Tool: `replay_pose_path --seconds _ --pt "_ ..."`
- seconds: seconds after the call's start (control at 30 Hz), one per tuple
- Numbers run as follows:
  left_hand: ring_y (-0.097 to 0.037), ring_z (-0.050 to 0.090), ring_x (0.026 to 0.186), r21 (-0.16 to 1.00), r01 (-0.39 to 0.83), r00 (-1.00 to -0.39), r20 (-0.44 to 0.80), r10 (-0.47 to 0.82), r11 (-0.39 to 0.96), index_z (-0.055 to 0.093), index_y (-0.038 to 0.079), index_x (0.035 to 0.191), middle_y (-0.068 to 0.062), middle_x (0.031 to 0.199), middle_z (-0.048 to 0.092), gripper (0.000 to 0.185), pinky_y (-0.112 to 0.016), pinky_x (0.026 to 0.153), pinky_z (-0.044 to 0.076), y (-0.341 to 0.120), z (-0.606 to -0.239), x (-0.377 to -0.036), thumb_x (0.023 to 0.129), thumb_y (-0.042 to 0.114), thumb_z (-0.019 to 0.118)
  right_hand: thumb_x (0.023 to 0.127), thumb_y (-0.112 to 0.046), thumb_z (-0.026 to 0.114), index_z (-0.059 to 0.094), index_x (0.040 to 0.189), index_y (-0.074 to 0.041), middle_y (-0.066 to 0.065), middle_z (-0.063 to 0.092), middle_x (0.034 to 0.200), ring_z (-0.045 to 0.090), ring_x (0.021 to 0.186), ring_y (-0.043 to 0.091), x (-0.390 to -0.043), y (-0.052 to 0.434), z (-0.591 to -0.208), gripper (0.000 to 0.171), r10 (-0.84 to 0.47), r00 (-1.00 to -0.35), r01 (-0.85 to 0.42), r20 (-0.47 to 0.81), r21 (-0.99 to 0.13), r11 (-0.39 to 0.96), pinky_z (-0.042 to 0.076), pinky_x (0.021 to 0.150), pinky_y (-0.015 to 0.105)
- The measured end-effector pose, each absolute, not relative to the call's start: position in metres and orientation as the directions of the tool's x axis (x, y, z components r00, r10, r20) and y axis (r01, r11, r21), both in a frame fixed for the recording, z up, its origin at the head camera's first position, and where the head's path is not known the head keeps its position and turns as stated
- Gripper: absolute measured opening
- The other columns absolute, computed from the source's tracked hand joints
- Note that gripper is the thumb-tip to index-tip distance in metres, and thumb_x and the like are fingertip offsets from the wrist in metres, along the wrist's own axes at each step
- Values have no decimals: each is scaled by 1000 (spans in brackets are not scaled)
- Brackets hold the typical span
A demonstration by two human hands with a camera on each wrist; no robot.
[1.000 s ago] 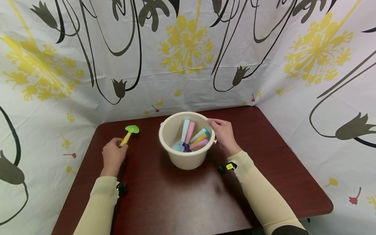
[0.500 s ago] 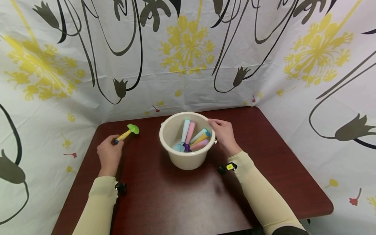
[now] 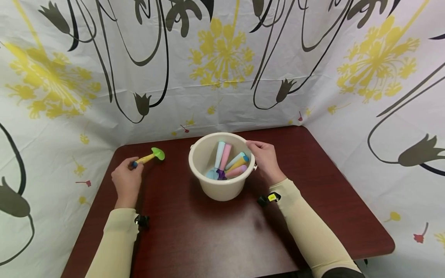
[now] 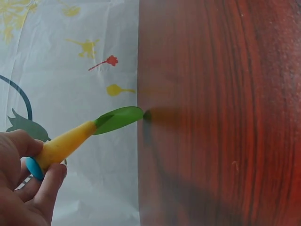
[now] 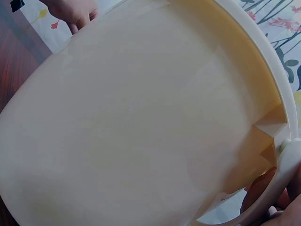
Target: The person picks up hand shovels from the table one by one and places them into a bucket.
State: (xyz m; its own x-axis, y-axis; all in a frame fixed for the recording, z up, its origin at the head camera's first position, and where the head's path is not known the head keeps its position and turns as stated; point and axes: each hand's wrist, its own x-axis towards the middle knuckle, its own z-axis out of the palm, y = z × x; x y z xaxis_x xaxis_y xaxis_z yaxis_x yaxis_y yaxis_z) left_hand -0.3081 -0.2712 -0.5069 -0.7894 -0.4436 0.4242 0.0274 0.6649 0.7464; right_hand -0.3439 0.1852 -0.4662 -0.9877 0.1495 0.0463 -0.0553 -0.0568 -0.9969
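At the left of the head view, my left hand [image 3: 126, 180] pinches a toy shovel [image 3: 145, 158] by the end of its yellow handle, between thumb and fingers. A blue cap [image 4: 34, 167] ends the handle, and the green blade [image 4: 118, 119] points away from the hand, its tip right at its own dark reflection on the tabletop. My right hand [image 3: 265, 160] grips the right rim of a cream bucket [image 3: 222, 190] in the middle. Inside it lie several toy tools, with a light blue handle [image 3: 219, 154] and a pink handle [image 3: 225, 156] leaning up against the wall.
A dark red wood table [image 3: 208, 243] bears the bucket. Patterned white cloth [image 3: 167, 116] hangs around its back and sides. The bucket's wall fills most of the right wrist view, with its bail handle [image 5: 287, 174] at the lower right.
My left hand has shifted a little left, swinging the shovel's handle end left and up while the green blade stays nearly in place. The right hand and bucket hold still.
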Motion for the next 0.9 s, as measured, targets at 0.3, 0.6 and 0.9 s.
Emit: replay_pose_path --seconds 0.3,0.6,0.9 --pt "-28 75 89 731 46 -775 457 -437 681 81 9 129 -16 109 82 28 -20 69 45 -270 -499 -310 106 22 76 105 -26 79 80 127 3 21 79 120 79 98 17 -344 186 -466 37 142 -989 -45 36 -997 -61 66 80 30" --pt "-27 74 87 721 64 -771 475 -425 690 82 8 124 -15 105 82 23 -26 71 46 -267 -488 -308 104 18 76 105 -25 79 81 126 3 19 80 117 79 97 17 -343 186 -466 35 147 -988 -54 45 -997 -58 66 78 30" --pt "-19 72 86 722 61 -783 463 -415 689 82 10 126 -12 105 82 25 -20 70 47 -264 -478 -305 105 21 75 105 -25 78 81 126 3 19 80 118 78 97 15 -342 185 -465 35 155 -987 -56 48 -997 -46 65 78 29"
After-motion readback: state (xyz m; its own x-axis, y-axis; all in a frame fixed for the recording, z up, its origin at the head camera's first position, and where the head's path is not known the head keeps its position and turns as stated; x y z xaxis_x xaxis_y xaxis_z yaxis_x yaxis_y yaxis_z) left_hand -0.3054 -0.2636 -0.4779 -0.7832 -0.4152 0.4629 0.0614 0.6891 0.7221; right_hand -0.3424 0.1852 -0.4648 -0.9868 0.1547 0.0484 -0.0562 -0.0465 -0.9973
